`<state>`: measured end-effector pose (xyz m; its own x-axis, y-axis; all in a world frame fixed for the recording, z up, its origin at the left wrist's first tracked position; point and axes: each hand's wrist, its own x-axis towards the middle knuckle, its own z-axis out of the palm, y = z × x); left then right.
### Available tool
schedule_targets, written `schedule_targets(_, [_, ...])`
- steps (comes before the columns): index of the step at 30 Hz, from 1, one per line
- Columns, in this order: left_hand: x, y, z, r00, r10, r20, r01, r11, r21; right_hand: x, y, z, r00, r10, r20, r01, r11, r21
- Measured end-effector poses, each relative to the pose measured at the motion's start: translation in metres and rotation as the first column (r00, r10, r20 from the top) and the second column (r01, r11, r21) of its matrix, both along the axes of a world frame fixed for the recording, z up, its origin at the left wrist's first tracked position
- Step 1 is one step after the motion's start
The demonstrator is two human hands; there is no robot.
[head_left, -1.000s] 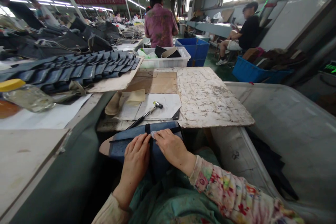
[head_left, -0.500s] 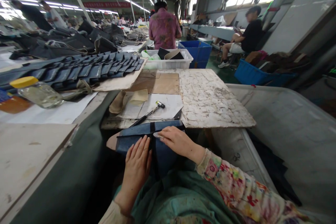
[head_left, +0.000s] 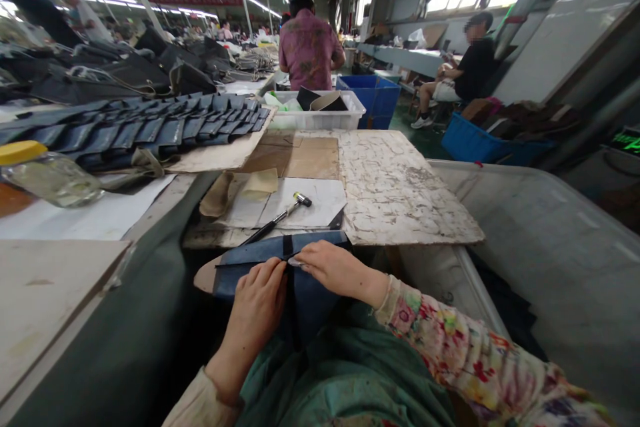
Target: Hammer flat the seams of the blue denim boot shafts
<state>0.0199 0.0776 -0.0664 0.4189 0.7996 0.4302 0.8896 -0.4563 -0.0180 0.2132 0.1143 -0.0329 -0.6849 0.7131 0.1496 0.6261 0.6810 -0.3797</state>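
Observation:
A dark blue piece of material [head_left: 315, 293] with black strips lies over my lap against the table edge, a pinkish-beige tip [head_left: 206, 276] sticking out at its left. My left hand [head_left: 259, 297] rests on it with bent fingers, fingertips at the black seam. My right hand [head_left: 337, 270] is closed on a small pale tool [head_left: 295, 262], whose end touches the material close to my left fingertips. Just beyond, a hammer [head_left: 280, 215] with a black handle lies on white paper [head_left: 320, 203].
Overlapping blue pieces [head_left: 150, 130] and a yellow-lidded jar [head_left: 55, 177] lie at the left. A worn white board [head_left: 400, 193] is ahead, a large grey bin [head_left: 565, 240] at the right. Beyond are a white crate [head_left: 345, 119], blue bins and two nearer people.
The fingers of my left hand have bent and drawn in toward the seam; they lay flatter before. My right hand has shifted slightly left with the tool. The whole view has shifted a little.

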Motion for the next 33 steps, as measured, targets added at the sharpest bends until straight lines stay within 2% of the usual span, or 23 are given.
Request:
schedule_targets(6, [-0.005,-0.001,-0.004,0.997,-0.066,-0.029,0.066,0.998,0.009,-0.013,-0.015,0.002,0.987,-0.157,0.034,0.156,0.987,0.036])
schedule_targets(14, [-0.003,0.002,0.002,0.998,-0.062,-0.011,0.061,0.998,-0.022,-0.031,-0.018,0.002,0.958,-0.226,0.174,0.213,0.973,0.093])
schedule_targets(21, [0.0,0.001,0.007,1.0,-0.018,-0.005,0.018,0.998,-0.059,-0.042,-0.008,0.004,0.944,-0.236,0.231,0.21,0.969,0.132])
schedule_targets(26, [0.005,-0.002,0.011,1.0,-0.025,0.008,0.025,0.998,-0.06,-0.03,-0.009,-0.001,0.936,-0.244,0.253,0.193,0.958,0.211])
schedule_targets(33, [0.005,-0.007,0.008,1.0,0.021,0.01,-0.02,0.998,-0.062,0.011,-0.02,-0.007,0.926,-0.269,0.265,0.194,0.941,0.277])
